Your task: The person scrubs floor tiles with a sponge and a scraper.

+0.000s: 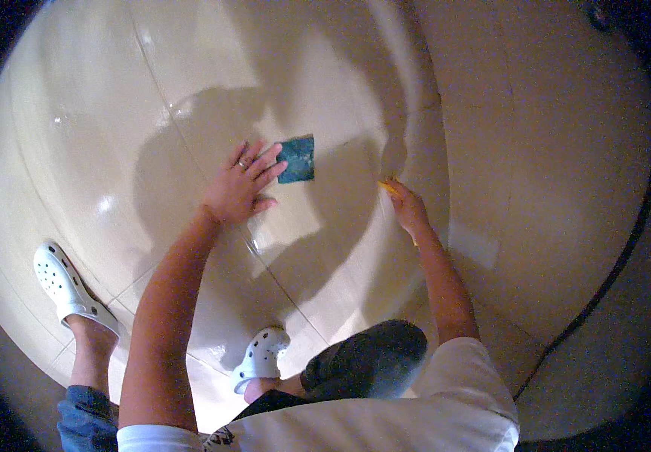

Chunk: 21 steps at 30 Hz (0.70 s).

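Observation:
My left hand (244, 183) is spread flat over the wet tiled floor, with its fingertips at the left edge of a green scouring pad (296, 160). A ring shows on one of its fingers. Farther right, my right hand (407, 206) is closed around a thin yellow object (389, 188), whose kind I cannot tell. Only its tip shows past my fingers, with a small bit near the wrist. The pad lies flat on the pale tiles between my hands, nearer to the left one.
My feet wear white clogs, one at the far left (54, 277) and one at the lower middle (262, 356). A tiled wall (529, 141) rises from the floor at the right. A dark cable or hose (602, 294) curves along the right side. Shadows and wet glints cover the tiles.

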### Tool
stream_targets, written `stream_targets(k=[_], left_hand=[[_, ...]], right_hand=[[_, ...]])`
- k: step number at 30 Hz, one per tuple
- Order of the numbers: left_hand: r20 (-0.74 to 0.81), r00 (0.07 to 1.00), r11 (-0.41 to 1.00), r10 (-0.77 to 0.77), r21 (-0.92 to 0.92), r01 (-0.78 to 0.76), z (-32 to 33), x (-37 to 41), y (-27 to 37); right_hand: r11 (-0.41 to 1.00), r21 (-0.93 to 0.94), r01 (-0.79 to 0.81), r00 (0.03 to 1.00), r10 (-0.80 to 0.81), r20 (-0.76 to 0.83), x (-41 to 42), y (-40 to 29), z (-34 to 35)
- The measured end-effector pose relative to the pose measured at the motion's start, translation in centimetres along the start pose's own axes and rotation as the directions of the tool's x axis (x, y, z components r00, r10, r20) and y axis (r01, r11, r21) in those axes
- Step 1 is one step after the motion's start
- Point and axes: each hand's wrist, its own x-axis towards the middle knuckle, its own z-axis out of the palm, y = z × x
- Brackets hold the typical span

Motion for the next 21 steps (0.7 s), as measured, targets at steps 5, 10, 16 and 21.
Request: stream_targets(k=[5,10,16,21], left_hand=[[-0.023,0.999,0.999,0.032,0.006,-0.032,-0.1,0.0,0.3],[-0.060,0.998,0.999,0.034,-0.025,-0.035,0.4,-0.2,0.0],[-0.049,0.999,1.000,0.017,0.005,-0.016,0.4,-0.2,-0.1],[-0.055,0.998,0.999,0.018,-0.038,-0.020,0.3,-0.1,0.1]], right_hand=[[0.988,-0.153,0.033,0.999,-0.039,-0.036,5.8,-2.9,-0.7],[0.988,-0.081,0.132,0.991,-0.134,-0.018,2.2,-0.1,0.4],[0.997,-0.031,0.076,0.994,-0.078,-0.081,5.7,-4.3,-0.4],[0.995,0.051,0.085,0.994,-0.082,-0.069,0.2,0.3,0.5]])
